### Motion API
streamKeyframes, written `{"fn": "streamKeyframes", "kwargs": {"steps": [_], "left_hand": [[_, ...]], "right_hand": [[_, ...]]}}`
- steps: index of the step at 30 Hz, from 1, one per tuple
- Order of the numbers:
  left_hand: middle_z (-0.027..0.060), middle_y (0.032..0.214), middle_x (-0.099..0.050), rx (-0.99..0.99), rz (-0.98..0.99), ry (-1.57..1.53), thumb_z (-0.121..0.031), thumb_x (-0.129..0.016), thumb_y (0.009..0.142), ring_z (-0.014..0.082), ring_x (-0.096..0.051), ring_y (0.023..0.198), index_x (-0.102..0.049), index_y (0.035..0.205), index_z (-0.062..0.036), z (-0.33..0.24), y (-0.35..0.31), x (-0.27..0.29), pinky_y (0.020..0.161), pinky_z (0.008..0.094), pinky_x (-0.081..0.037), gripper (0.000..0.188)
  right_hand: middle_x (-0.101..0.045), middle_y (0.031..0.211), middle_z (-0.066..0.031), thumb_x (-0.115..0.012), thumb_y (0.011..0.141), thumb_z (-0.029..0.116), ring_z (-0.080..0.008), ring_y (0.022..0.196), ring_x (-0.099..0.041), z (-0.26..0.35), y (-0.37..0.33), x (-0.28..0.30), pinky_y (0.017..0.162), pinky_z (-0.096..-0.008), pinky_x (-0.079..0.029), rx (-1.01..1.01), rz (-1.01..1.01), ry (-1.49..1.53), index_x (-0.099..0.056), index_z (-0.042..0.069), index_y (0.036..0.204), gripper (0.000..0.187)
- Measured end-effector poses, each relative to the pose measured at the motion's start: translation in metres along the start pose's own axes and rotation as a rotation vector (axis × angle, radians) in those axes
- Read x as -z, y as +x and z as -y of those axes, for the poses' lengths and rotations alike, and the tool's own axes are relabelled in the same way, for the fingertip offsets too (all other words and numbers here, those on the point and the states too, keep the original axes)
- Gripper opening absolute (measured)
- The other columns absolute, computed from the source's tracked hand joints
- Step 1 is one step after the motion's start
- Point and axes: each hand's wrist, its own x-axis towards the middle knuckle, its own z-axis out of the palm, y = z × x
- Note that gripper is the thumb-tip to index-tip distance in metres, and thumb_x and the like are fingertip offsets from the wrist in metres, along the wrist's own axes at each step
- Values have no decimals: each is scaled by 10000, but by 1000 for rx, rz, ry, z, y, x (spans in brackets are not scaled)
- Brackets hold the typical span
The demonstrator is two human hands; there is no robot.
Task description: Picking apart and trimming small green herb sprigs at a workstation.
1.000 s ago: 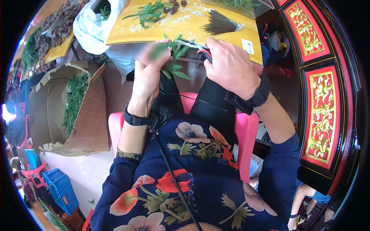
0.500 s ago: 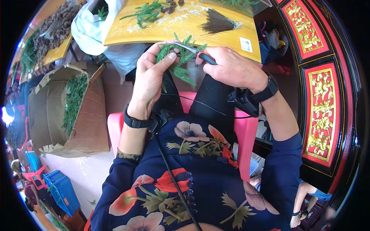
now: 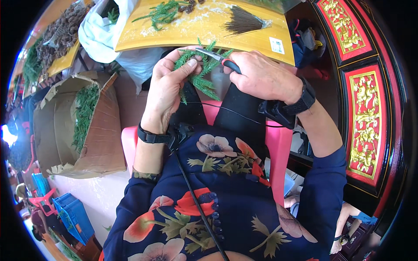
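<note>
Between thumb and fingers, my left hand pinches a green artificial pine sprig, whose fronds hang down over my lap. Gripped in my right hand is a tool with red-and-black handles and metal blades, which looks like a pair of scissors. Its blades point left and lie across the top of the sprig, close to my left fingertips. Whether the blades are parted is too small to tell. Both hands are just off the near edge of the yellow table.
On the table lie more pine sprigs, pine cones and a bundle of dark thin stems. A cardboard box with greenery stands at my left, below a white plastic bag. A blue crate sits lower left; carved red-and-gold panels line the right.
The blades have shifted slightly left over the sprig, toward my left fingertips. Both hands keep their hold, and the view has moved a little.
</note>
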Motion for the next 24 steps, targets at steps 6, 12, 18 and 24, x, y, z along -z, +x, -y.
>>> {"fn": "streamKeyframes", "kwargs": {"steps": [6,12,18,24], "left_hand": [[67,887,-612,28,-4,14,-40,-587,884,153,-548,799,-572,1119,50,0,-1,1,757,251,-440,253],[68,889,-613,26,11,21,-38,-584,885,153,-549,799,-572,1127,51,-1,-1,0,753,247,-440,258],[70,894,-614,22,11,-12,-28,-574,887,144,-547,796,-569,1148,55,-2,-3,-2,747,235,-438,274],[71,901,-616,48,29,-2,-27,-573,886,139,-547,790,-567,1149,60,-1,-3,1,743,233,-442,277]], "right_hand": [[-603,837,-285,-514,797,133,-430,841,-580,11,-4,-2,778,-450,-457,-11,-12,-28,-554,-74,901,235],[-597,827,-295,-511,801,129,-425,838,-589,10,-6,-2,785,-451,-458,-36,38,-21,-528,-90,896,238],[-599,832,-292,-510,799,129,-421,838,-594,13,-7,2,787,-455,-456,-34,55,-82,-512,-92,915,250],[-599,790,-295,-521,793,117,-423,800,-605,16,-9,1,755,-456,-472,-43,5,-120,-516,-104,902,246]]}}
